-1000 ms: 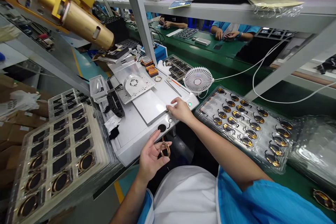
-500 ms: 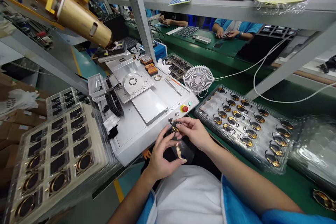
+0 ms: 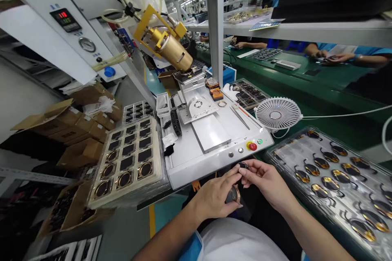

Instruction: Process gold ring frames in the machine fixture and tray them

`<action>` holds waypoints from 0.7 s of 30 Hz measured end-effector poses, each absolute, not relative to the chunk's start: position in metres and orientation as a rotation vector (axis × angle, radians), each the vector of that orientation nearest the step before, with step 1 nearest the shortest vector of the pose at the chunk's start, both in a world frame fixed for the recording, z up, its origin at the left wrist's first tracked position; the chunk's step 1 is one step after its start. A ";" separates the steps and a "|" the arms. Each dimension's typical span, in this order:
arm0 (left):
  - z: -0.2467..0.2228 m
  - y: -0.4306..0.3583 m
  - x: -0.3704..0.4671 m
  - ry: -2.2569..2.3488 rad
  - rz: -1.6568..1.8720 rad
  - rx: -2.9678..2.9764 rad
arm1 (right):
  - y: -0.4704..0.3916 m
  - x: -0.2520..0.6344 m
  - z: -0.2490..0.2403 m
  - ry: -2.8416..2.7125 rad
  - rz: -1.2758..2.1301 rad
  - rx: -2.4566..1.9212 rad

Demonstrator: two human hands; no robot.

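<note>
In front of my lap, both hands meet close together. My left hand (image 3: 211, 197) is closed around a gold-rimmed watch case (image 3: 235, 196), gripping its edge; part of it is hidden by the fingers. Between the thumb and fingers of my right hand (image 3: 269, 179) is a small round black watch display (image 3: 244, 166), held tilted just above the case. Left fingertips touch or nearly touch that display. Right of my right hand lies a clear tray of round displays (image 3: 330, 183) with thin black ribbon cables.
A white press machine (image 3: 211, 138) with a red stop button (image 3: 252, 146) stands ahead, tweezers (image 3: 240, 116) on top. A gold cylinder (image 3: 176, 52) hangs above. Left is a stacked tray (image 3: 134, 151) holding gold-rimmed watch parts. A fan (image 3: 278, 113) sits right. Co-workers' hands (image 3: 339, 58) show across the bench.
My view has swung left, so the machine and trays appear further right. The left hand has turned over the watch case, its back now showing; the right still holds the display.
</note>
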State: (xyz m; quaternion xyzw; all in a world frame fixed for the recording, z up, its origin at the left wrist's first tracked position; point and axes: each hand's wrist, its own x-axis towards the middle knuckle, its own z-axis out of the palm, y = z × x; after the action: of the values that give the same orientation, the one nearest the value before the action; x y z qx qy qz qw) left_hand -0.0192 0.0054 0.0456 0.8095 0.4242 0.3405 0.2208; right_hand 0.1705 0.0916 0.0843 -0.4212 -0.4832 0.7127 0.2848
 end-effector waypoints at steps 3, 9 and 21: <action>0.045 0.004 -0.018 1.077 1.073 2.045 | 0.092 0.172 0.078 -1.278 1.861 -1.163; 0.040 0.006 -0.014 0.809 1.449 1.235 | 0.086 0.174 0.088 -1.266 1.865 -1.165; 0.034 0.013 -0.011 0.775 1.653 1.035 | 0.070 0.153 0.109 -1.084 2.114 -1.107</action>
State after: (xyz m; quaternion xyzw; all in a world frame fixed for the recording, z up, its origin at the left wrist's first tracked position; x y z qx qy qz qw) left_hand -0.0115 0.0135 0.0336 0.4275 0.3203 0.6830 0.4981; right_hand 0.1534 0.0696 0.1092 -0.4080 -0.3996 0.7794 0.2575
